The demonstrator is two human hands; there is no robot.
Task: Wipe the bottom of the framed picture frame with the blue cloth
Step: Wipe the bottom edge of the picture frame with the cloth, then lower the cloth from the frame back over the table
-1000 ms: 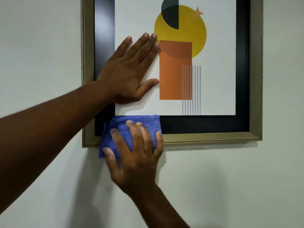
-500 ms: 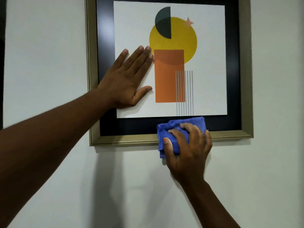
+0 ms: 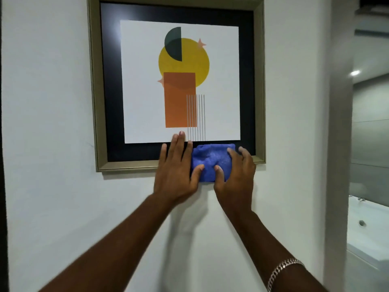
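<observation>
A framed picture (image 3: 130,164) with a gold frame, a black mat and an abstract print hangs on a white wall. A folded blue cloth (image 3: 212,161) lies against the right half of the frame's bottom rail, overlapping the mat and the wall below. My right hand (image 3: 235,175) grips the cloth's right side, thumb on its front and fingers over its top edge. My left hand (image 3: 175,169) lies flat over the bottom rail just left of the cloth, fingers spread up onto the glass, thumb touching the cloth's lower left edge.
White wall surrounds the frame. To the right the wall ends at a corner (image 3: 341,144); beyond it are a mirror or glass panel and a white bathtub (image 3: 370,232). A dark edge (image 3: 3,186) runs down the far left.
My right hand has slid the cloth rightward along the bottom rail, from the left corner to near the right corner. My left hand has dropped from the glass to the bottom rail beside the cloth.
</observation>
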